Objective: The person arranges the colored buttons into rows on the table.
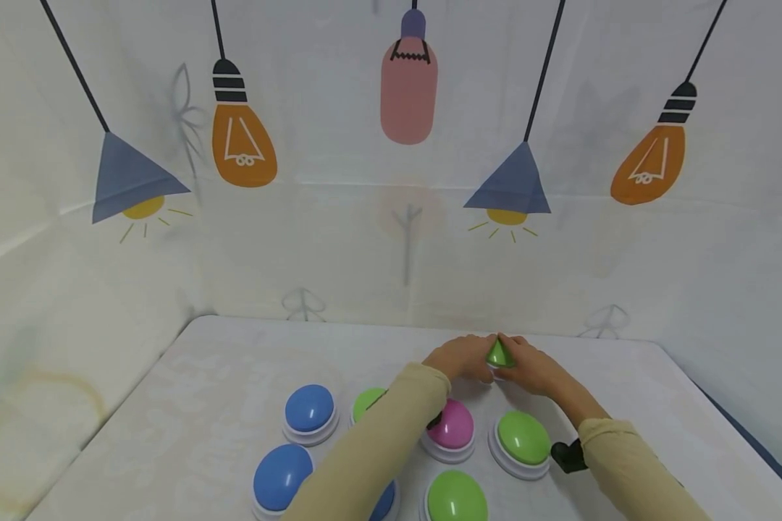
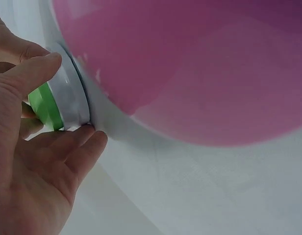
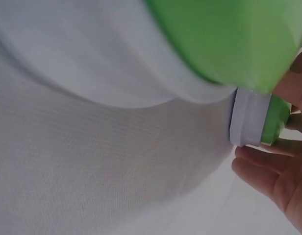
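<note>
A green dome push button (image 1: 499,354) with a white base stands near the far edge of the white table, between both hands. My left hand (image 1: 463,357) grips it from the left; in the left wrist view the thumb lies over the white base (image 2: 70,93) and the fingers curl beneath. From the right, my right hand (image 1: 536,367) holds the same button, its fingers at the white base (image 3: 250,117) and green top (image 3: 276,120) in the right wrist view. The fingers cover much of the button in the head view.
Nearer on the table (image 1: 189,405) are a pink button (image 1: 455,425), green buttons (image 1: 523,437) (image 1: 457,499) and blue buttons (image 1: 309,407) (image 1: 283,477). My left sleeve (image 1: 371,449) partly hides another green button (image 1: 366,402) and a blue one (image 1: 383,503). A lamp-patterned cloth (image 1: 339,239) hangs behind.
</note>
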Tool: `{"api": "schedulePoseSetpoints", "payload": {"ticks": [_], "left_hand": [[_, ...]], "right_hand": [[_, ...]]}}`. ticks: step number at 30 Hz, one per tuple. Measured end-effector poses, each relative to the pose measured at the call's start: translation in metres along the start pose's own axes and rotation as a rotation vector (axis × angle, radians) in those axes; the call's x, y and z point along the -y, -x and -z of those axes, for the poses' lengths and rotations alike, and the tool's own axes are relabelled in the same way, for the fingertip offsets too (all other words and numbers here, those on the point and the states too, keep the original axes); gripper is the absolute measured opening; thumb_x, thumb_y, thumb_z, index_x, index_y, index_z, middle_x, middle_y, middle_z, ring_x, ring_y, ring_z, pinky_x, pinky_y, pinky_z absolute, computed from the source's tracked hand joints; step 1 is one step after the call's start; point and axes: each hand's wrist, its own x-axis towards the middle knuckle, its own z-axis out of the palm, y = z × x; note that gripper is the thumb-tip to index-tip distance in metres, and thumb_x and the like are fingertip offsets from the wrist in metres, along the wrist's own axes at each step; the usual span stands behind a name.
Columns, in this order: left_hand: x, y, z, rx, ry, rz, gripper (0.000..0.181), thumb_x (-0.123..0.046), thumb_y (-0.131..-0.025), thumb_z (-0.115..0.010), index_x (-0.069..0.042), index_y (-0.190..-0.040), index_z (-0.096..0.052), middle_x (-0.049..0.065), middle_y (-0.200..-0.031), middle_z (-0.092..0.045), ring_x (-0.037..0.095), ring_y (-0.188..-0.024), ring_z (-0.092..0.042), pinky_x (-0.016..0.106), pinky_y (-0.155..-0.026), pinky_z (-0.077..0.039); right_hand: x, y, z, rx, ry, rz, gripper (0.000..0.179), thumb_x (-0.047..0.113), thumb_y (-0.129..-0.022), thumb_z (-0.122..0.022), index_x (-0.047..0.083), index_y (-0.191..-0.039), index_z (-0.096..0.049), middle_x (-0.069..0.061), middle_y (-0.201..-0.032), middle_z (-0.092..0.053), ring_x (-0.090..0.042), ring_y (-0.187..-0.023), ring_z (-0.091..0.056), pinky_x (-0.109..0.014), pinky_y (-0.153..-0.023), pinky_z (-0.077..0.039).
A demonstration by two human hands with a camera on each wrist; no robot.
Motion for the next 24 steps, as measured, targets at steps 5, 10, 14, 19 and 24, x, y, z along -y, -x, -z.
{"api": "schedulePoseSetpoints", "payload": {"ticks": [5, 10, 14, 19, 24], "left_hand": [[0.0005, 0.001, -0.0004, -0.006, -0.012, -0.014, 0.068, -0.028, -0.078, -0.072, -0.023, -0.138, -0.039, -0.008, -0.122, -0.058, 0.006, -0.109, -0.054, 0.023, -0.09, -0.043], [0.0012, -0.0001, -0.0017, -0.017, -0.04, -0.026, 0.072, -0.03, -0.078, -0.071, -0.024, -0.141, -0.036, -0.008, -0.125, -0.056, 0.008, -0.113, -0.052, 0.023, -0.093, -0.041], [0.001, 0.0005, -0.0003, -0.027, -0.063, -0.031, 0.073, -0.032, -0.079, -0.071, -0.024, -0.142, -0.034, -0.008, -0.128, -0.055, 0.008, -0.116, -0.05, 0.024, -0.095, -0.04], [-0.0004, 0.0044, 0.0036, -0.043, -0.08, -0.052, 0.071, -0.033, -0.081, -0.069, -0.023, -0.143, -0.034, -0.007, -0.129, -0.054, 0.009, -0.116, -0.05, 0.024, -0.096, -0.04], [-0.0019, 0.0072, 0.0075, -0.064, -0.115, -0.07, 0.07, -0.031, -0.083, -0.067, -0.022, -0.143, -0.034, -0.005, -0.126, -0.055, 0.01, -0.114, -0.052, 0.024, -0.095, -0.041]], "right_hand": [[0.0023, 0.0014, 0.0005, -0.006, 0.046, 0.004, 0.068, 0.023, -0.086, -0.064, -0.005, -0.139, -0.033, -0.032, -0.125, -0.044, -0.035, -0.096, -0.057, -0.049, -0.08, -0.049], [0.0045, 0.0041, 0.002, -0.02, 0.071, 0.011, 0.067, 0.024, -0.085, -0.065, -0.006, -0.137, -0.035, -0.031, -0.123, -0.046, -0.034, -0.094, -0.058, -0.049, -0.077, -0.049], [0.0054, 0.0057, 0.004, -0.034, 0.086, 0.009, 0.066, 0.027, -0.086, -0.064, -0.004, -0.137, -0.037, -0.031, -0.123, -0.047, -0.036, -0.095, -0.058, -0.05, -0.077, -0.049], [0.0045, 0.0066, 0.0064, -0.04, 0.106, 0.009, 0.067, 0.03, -0.085, -0.064, -0.002, -0.137, -0.038, -0.029, -0.123, -0.048, -0.035, -0.095, -0.058, -0.049, -0.074, -0.05], [0.0034, 0.0081, 0.01, -0.075, 0.107, 0.035, 0.066, 0.03, -0.085, -0.065, -0.002, -0.137, -0.039, -0.027, -0.121, -0.049, -0.033, -0.095, -0.059, -0.047, -0.074, -0.051]]}}
